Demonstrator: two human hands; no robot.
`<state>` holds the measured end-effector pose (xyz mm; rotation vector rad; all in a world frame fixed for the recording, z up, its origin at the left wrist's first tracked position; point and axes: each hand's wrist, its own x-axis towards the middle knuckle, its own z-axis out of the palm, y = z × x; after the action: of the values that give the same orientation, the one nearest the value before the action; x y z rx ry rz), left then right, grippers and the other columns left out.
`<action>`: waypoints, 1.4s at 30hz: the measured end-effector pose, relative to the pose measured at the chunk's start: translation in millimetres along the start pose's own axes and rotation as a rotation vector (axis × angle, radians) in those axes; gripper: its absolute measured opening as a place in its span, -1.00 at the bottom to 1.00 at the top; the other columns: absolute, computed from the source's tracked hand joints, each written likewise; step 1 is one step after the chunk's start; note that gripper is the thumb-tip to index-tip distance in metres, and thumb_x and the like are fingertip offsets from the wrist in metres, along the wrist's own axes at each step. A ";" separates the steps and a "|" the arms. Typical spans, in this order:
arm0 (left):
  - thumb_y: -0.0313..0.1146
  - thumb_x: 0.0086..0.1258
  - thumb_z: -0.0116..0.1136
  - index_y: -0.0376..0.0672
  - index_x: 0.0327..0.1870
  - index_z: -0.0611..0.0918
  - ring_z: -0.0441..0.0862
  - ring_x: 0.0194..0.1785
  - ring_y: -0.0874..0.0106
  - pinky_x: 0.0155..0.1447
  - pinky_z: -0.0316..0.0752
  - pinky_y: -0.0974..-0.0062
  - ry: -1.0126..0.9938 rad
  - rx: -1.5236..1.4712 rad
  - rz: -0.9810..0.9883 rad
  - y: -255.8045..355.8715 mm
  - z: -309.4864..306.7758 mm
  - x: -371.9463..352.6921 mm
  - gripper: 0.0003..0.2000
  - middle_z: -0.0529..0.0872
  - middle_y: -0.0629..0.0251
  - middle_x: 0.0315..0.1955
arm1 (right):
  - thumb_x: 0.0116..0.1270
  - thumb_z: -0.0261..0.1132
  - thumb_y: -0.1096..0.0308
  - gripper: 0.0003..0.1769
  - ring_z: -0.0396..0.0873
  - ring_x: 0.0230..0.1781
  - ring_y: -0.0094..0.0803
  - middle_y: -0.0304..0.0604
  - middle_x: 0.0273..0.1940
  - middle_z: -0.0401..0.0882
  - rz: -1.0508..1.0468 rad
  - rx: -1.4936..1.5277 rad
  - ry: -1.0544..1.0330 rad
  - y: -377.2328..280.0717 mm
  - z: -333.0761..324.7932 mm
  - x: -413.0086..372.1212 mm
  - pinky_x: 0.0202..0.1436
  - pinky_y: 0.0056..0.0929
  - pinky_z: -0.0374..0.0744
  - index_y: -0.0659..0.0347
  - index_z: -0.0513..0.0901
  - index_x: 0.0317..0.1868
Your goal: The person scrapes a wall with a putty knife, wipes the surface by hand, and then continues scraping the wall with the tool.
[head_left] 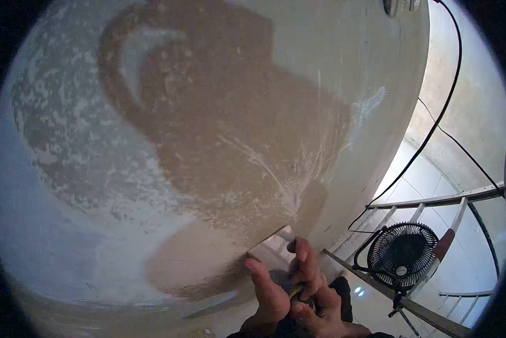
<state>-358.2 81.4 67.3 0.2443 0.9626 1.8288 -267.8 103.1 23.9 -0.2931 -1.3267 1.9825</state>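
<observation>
A wide-bladed scraper (274,252) has its shiny metal blade against the wall, with its long edge facing up and left. My left hand (269,296) is around the tool from the left, thumb reaching up beside the blade's lower corner. From the right, my right hand (315,287) closes around the handle, its fingertips at the blade's right side. Something yellow shows between the hands; most of the handle is hidden. The wall (219,112) has a large brown patch, white scratch lines and mottled flaking areas around the blade.
At the lower right a black fan (402,256) is mounted on a ladder (388,290). A black cable (433,127) hangs down towards it. Pale tiled floor (416,177) lies below. A metal fitting (400,5) sits at the top edge.
</observation>
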 end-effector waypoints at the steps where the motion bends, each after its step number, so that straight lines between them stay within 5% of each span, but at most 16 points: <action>1: 0.62 -0.28 -0.23 -0.14 -0.35 0.27 0.08 -0.72 0.58 -0.67 0.03 0.64 0.003 0.005 0.002 2.2 0.5 0.0 -0.14 0.16 0.46 -0.68 | 0.26 0.15 0.22 -0.76 0.29 -0.43 -0.53 -0.24 -0.37 0.37 -0.079 -0.056 -0.003 2.5 2.1 1.6 -0.37 -0.51 0.30 0.23 0.39 -0.36; 7: 0.61 -0.27 -0.20 -0.11 -0.38 0.23 0.08 -0.68 0.60 -0.68 0.01 0.67 -0.023 -0.007 -0.001 -0.2 -0.3 1.6 -0.18 0.19 0.44 -0.67 | 0.28 0.12 0.19 -0.75 0.31 -0.27 -0.46 -0.16 -0.12 0.37 0.265 0.166 -0.063 -3.7 -1.7 -9.6 -0.24 -0.42 0.31 0.22 0.36 -0.28; 10: 0.61 -0.25 -0.21 -0.10 -0.39 0.23 0.07 -0.67 0.62 -0.68 0.01 0.67 0.004 0.021 0.026 4.1 6.7 3.2 -0.19 0.20 0.43 -0.66 | 0.28 0.13 0.18 -0.72 0.26 -0.13 -0.42 -0.09 0.04 0.28 0.009 0.158 -0.010 0.3 6.2 -3.0 -0.11 -0.33 0.27 0.23 0.37 -0.23; 13: 0.61 -0.24 -0.21 -0.10 -0.40 0.23 0.05 -0.67 0.62 -0.68 0.00 0.67 0.041 0.107 0.048 3.4 8.4 2.0 -0.19 0.22 0.42 -0.66 | 0.27 0.15 0.17 -0.71 0.20 -0.02 -0.39 -0.05 0.16 0.16 0.047 0.260 0.040 4.1 10.5 -4.9 -0.03 -0.29 0.21 0.22 0.37 -0.21; 17: 0.61 -0.23 -0.23 -0.11 -0.40 0.22 0.08 -0.69 0.62 -0.69 -0.02 0.67 0.026 0.042 0.053 -0.3 3.3 2.4 -0.19 0.20 0.43 -0.68 | 0.29 0.13 0.19 -0.74 0.29 -0.13 -0.42 -0.08 0.02 0.29 0.062 0.146 -0.017 -1.9 2.1 -4.5 -0.12 -0.37 0.28 0.20 0.37 -0.20; 19: 0.61 -0.22 -0.23 -0.12 -0.40 0.22 0.09 -0.70 0.62 -0.70 -0.03 0.67 0.044 0.036 0.062 0.5 6.5 2.4 -0.19 0.19 0.44 -0.68 | 0.17 0.23 0.26 -0.66 0.17 0.12 -0.37 0.03 0.14 0.20 0.261 0.103 -0.009 -9.4 -1.1 -7.4 0.17 -0.35 0.11 0.36 0.38 -0.23; 26: 0.54 -0.11 -0.20 -0.06 -0.43 0.26 -0.07 -0.78 0.62 -0.78 -0.06 0.65 -0.019 -0.003 0.102 -2.5 5.8 5.3 -0.29 0.12 0.48 -0.75 | 0.17 0.21 0.27 -0.68 0.21 0.06 -0.39 -0.01 0.06 0.28 0.157 -0.044 -0.032 -10.4 -3.2 -2.6 0.11 -0.39 0.17 0.35 0.38 -0.24; 35: 0.57 -0.13 -0.27 -0.10 -0.40 0.24 0.02 -0.72 0.62 -0.71 -0.04 0.66 -0.080 -0.049 0.084 -1.6 -0.3 4.9 -0.24 0.16 0.48 -0.71 | 0.19 0.18 0.27 -0.71 0.38 -0.39 -0.55 -0.06 -0.07 0.36 0.200 0.033 -0.009 0.3 -3.7 -12.4 -0.36 -0.59 0.36 0.32 0.34 -0.26; 38: 0.56 -0.11 -0.28 -0.10 -0.39 0.23 0.02 -0.72 0.62 -0.71 -0.04 0.66 -0.094 -0.018 0.076 -1.7 -0.6 4.7 -0.25 0.16 0.48 -0.71 | 0.19 0.18 0.28 -0.71 0.36 -0.24 -0.50 -0.03 -0.04 0.33 0.268 0.013 -0.078 3.8 -8.8 -12.2 -0.19 -0.52 0.35 0.33 0.34 -0.25; 40: 0.56 -0.10 -0.29 -0.10 -0.39 0.23 0.02 -0.72 0.62 -0.71 -0.04 0.65 -0.093 0.019 0.082 -1.9 -0.6 4.9 -0.25 0.16 0.48 -0.71 | 0.19 0.18 0.28 -0.70 0.30 -0.07 -0.43 -0.02 0.01 0.30 0.067 0.035 -0.009 0.9 -1.7 -8.7 -0.01 -0.44 0.27 0.33 0.33 -0.25; 42: 0.56 -0.09 -0.30 -0.10 -0.39 0.23 0.04 -0.73 0.62 -0.71 -0.03 0.65 -0.092 0.014 0.075 -0.9 -0.6 4.5 -0.25 0.16 0.48 -0.71 | 0.19 0.18 0.26 -0.70 0.25 -0.02 -0.41 -0.01 0.02 0.28 0.101 0.037 -0.004 -3.0 1.3 -8.1 0.05 -0.41 0.22 0.33 0.33 -0.26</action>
<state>-360.0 85.1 65.1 0.3746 0.9133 1.8628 -261.3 97.4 25.5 -0.3453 -1.2991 2.0900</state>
